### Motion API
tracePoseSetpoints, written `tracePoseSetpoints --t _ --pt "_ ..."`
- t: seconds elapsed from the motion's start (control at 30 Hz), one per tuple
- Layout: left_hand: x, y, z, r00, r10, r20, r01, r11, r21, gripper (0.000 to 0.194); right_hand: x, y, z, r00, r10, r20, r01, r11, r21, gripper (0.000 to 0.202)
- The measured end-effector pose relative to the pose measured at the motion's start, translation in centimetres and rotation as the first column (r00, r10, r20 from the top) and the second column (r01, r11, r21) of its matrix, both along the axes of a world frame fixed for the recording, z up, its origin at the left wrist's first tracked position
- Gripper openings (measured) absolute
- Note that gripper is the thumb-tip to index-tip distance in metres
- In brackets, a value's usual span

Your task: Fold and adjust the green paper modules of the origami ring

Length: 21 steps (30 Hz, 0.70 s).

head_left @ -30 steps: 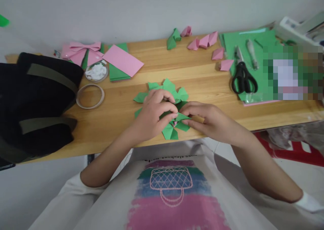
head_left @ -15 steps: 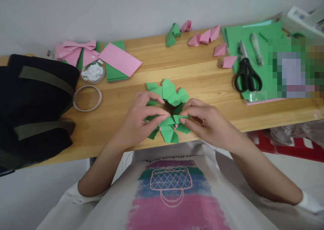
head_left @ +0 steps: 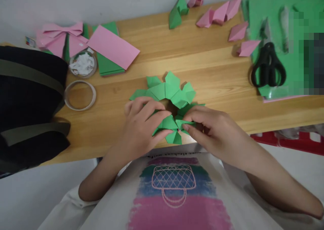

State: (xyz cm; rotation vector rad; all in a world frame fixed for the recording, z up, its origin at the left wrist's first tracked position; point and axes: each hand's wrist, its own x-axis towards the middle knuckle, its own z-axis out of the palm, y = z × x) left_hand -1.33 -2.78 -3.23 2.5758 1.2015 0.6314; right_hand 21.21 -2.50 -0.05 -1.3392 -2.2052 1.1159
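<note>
Head view: your L hand (head_left: 141,125) is closed on the near-left part of the green paper ring (head_left: 158,91), thumb nr side, fingers over the top. Your R hand (head_left: 215,132) has a small green flap (head_left: 186,122) of it pinched btwn thumb & fingers, just beside the L. Ring's on the table (head_left: 152,61), nr the front edge, right in front of you; its far side is uncovered. Off to your L: tape roll (head_left: 93,96), round dish (head_left: 95,62) w/ white scraps (head_left: 82,64), pink bow (head_left: 63,30), pink paper (head_left: 113,47) atop green sheets. Far R: black-handled scissors (head_left: 269,64) on a green pack (head_left: 292,71), pink folded pieces (head_left: 220,14) nr it.
</note>
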Motion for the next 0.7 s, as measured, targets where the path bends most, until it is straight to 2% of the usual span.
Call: tracePoseSetpoints --t 0.37,0.7 --pt "-0.3 0.2 0.0 0.998 -0.031 0.057 0.034 0.998 -0.06 0.028 -0.6 1.2 0.7 0.999 0.004 0.037 0.001 0.992 -0.123 0.023" --pt "-0.4 0.5 0.1 0.996 -0.033 0.078 0.036 0.998 -0.048 0.025 -1.0 2.1 2.0 0.973 0.082 0.217 -0.025 0.967 -0.255 0.019"
